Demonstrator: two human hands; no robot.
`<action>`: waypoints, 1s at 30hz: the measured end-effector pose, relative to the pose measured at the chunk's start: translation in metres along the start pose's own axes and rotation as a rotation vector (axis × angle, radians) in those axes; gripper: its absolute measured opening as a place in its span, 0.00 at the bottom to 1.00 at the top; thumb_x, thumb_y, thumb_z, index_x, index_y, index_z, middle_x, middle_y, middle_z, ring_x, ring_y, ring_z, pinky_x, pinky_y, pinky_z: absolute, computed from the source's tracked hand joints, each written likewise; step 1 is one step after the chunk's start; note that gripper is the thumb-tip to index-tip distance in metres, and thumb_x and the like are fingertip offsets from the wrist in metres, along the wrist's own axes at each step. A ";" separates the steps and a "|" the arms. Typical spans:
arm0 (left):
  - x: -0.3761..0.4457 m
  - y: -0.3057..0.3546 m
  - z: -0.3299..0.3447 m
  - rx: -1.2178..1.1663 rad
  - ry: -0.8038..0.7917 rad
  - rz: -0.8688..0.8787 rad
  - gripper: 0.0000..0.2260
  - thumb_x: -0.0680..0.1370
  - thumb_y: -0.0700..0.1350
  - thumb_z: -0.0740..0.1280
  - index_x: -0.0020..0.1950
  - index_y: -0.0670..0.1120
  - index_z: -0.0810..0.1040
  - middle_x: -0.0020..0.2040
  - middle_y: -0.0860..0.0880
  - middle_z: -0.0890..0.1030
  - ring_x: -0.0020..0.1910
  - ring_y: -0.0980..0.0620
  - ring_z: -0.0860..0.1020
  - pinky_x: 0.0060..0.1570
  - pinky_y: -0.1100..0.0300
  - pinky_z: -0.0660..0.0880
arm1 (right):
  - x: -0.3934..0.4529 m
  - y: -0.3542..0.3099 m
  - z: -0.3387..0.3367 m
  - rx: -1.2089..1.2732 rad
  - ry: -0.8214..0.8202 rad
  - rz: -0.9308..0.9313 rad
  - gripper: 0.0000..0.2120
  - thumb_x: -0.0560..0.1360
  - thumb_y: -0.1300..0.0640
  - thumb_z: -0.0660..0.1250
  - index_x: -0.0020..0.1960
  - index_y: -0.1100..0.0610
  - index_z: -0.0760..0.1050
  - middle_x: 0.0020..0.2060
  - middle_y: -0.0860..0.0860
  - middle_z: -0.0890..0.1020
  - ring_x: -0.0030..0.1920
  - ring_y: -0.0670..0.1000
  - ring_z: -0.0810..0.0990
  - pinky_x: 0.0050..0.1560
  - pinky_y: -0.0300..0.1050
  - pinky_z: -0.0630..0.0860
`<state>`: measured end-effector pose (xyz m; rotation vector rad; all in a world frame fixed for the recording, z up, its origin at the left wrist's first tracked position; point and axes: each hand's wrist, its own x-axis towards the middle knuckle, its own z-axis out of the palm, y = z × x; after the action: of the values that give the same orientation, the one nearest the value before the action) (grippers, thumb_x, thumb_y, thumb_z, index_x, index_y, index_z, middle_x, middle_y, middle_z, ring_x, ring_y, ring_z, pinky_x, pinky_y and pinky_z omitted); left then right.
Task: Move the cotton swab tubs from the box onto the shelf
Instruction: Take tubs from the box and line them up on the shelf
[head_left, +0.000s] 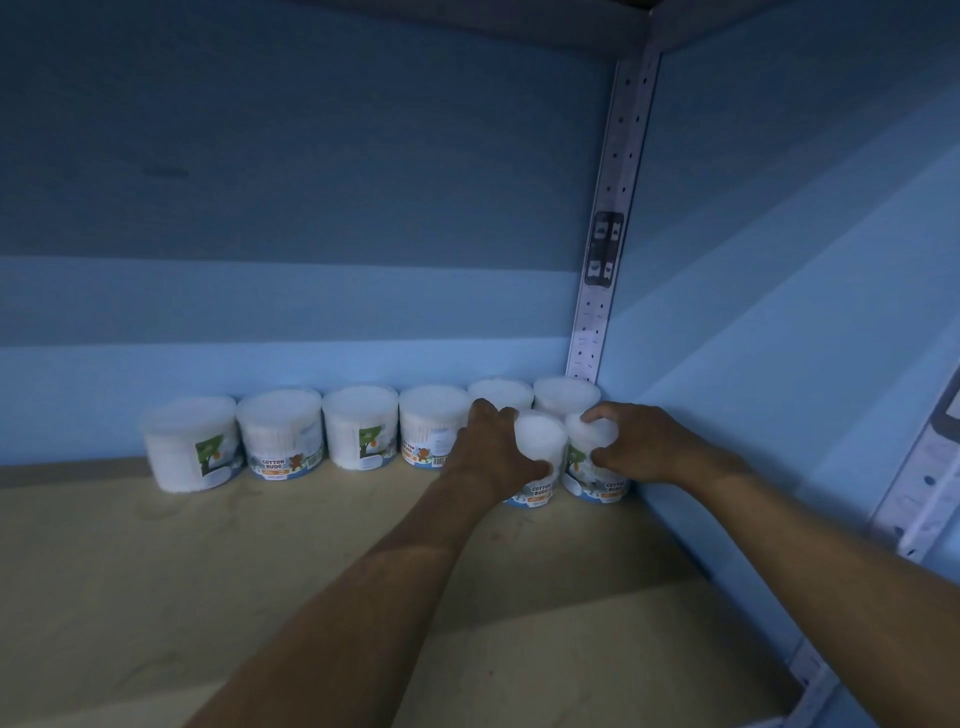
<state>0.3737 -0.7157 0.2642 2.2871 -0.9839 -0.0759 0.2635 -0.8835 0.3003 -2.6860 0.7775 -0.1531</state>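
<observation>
Left hand (488, 447) wrapped around a clear round plastic cotton-swab tub (540, 457), right hand (631, 441) clasping its twin (595, 457); both tubs down on the pale wooden shelf (156, 571), probably starting a front row.

Shop/stockroom: slotted metal shelf upright (608, 223), row of identical cotton-bud tubs (280, 431).

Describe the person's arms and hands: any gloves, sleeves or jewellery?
Both forearms are bare as far as the picture shows, no sleeves in view. The left hand and right hand wear no gloves, and no watch, bracelet or ring is visible in the dim light.
</observation>
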 end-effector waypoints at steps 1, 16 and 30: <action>0.001 0.000 0.000 0.000 0.002 0.001 0.38 0.70 0.56 0.76 0.74 0.44 0.66 0.70 0.44 0.64 0.69 0.44 0.69 0.69 0.52 0.67 | 0.001 0.000 0.000 0.002 0.001 0.000 0.27 0.72 0.54 0.72 0.70 0.46 0.72 0.68 0.53 0.76 0.63 0.54 0.76 0.51 0.39 0.68; -0.039 -0.021 -0.047 -0.043 0.011 0.017 0.32 0.70 0.56 0.76 0.70 0.47 0.72 0.67 0.48 0.70 0.64 0.49 0.73 0.65 0.57 0.69 | -0.025 -0.038 -0.011 -0.103 0.023 -0.007 0.34 0.73 0.47 0.70 0.77 0.45 0.64 0.74 0.53 0.70 0.70 0.57 0.72 0.67 0.48 0.70; -0.255 -0.135 -0.246 0.262 0.090 -0.274 0.15 0.73 0.56 0.71 0.58 0.53 0.80 0.55 0.55 0.80 0.55 0.53 0.77 0.54 0.60 0.74 | -0.140 -0.308 0.053 0.034 -0.107 -0.624 0.16 0.72 0.50 0.69 0.58 0.37 0.75 0.51 0.41 0.79 0.50 0.45 0.77 0.45 0.42 0.70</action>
<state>0.3475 -0.3441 0.3335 2.6296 -0.6615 0.0432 0.3096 -0.5489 0.3575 -2.7823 -0.1130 -0.1644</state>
